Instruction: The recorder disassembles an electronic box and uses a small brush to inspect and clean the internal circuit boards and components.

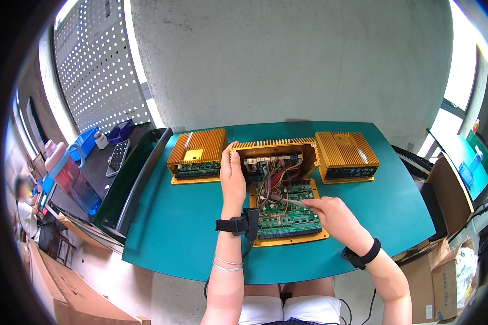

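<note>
In the head view, the work in hand sits at the middle of a teal-green tabletop (190, 227): an opened metal unit. Its gold, ribbed metal cover (276, 145) stands on edge at the far side, hollow side toward the person, and its gold metal base plate (290, 241) lies flat in front, bearing a green printed circuit board (295, 219) with a black connector row along the near edge. A bundle of red, dark and pale wires (271, 185) runs between the cover's inside and the board.

The person's left hand (233, 181) clasps the cover's left edge, thumb toward the front; how far the fingers wrap behind is hidden. The right hand (332, 216) pinches a slim, pale grey tool (294, 202), its tip among the wires just over the board; whether it touches a connector is too small to tell.

Two closed gold units, one to the left (198, 142) and one to the right (348, 150), flank the cover.

The step appears to be tool work on the wiring, with the cover propped by hand. The next move seems to call for a steady left hold and fine, light control of the tip, since a slip could snag a wire or scrape the board.
</note>
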Tool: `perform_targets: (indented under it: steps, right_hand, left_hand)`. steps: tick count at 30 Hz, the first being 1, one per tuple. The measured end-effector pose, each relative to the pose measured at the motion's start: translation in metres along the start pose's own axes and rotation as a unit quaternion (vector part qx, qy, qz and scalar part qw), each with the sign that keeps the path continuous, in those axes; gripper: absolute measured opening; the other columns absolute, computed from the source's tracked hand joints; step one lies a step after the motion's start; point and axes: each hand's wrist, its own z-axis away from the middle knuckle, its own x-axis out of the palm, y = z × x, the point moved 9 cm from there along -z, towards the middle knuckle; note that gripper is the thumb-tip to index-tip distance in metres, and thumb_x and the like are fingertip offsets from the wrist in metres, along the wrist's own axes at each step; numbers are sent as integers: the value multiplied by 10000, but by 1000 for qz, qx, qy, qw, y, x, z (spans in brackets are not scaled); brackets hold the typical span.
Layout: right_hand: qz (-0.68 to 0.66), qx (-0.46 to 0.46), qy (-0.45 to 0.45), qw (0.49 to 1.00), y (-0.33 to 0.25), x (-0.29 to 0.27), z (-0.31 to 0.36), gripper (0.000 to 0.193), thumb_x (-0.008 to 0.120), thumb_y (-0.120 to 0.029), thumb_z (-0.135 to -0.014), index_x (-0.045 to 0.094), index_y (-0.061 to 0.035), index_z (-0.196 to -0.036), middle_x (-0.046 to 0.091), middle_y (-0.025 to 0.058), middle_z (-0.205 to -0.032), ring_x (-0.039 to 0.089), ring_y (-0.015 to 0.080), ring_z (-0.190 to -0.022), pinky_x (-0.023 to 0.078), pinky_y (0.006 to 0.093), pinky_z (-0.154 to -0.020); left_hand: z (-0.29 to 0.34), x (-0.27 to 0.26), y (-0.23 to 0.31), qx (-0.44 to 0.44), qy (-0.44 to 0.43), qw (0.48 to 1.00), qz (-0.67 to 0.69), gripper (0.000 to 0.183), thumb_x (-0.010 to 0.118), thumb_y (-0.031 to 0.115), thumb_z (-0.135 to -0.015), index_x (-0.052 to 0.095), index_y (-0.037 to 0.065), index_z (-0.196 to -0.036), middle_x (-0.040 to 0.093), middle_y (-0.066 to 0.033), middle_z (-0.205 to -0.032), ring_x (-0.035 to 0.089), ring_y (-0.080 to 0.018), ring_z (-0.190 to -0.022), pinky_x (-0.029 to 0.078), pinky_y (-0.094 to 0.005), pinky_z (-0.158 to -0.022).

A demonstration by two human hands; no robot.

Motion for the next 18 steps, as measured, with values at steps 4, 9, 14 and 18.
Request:
perform_targets:
  steps: [4,9,14,18]
  right_hand:
    - [-29,-10,-13,999,0,-6,1,257,549,-5,-885,673,-11,-1111,651,232,-878,610,395,-796,496,403,-731]
    - [-43,-31,65,996,-14,-27,-4,281,556,-5,-887,661,-23,-1148,641,217,-843,605,376,-774,488,396,-710]
    - [-20,-28,63,997,-5,-18,-5,332,556,-4,-891,623,-34,-1215,623,215,-829,586,381,-761,477,411,-699]
    - [14,-16,12,1000,-10,-13,-3,359,550,-5,-895,593,-34,-1251,623,231,-860,579,398,-779,473,423,-712]
  left_hand:
    - [1,1,1,-10,2,1000,-4,372,386,276,-1046,516,35,-1299,558,-109,-1279,487,-210,-1223,332,-326,-1062]
    - [1,0,3,-10,7,1000,-5,378,384,283,-1046,517,35,-1299,558,-111,-1282,490,-215,-1223,334,-329,-1061]
    - [0,1,2,-2,4,1000,-13,382,385,288,-1047,516,33,-1299,559,-111,-1281,490,-218,-1223,334,-331,-1061]
    - [1,0,3,-12,2,1000,-10,379,384,284,-1047,513,33,-1299,558,-111,-1281,487,-216,-1226,331,-330,-1065]
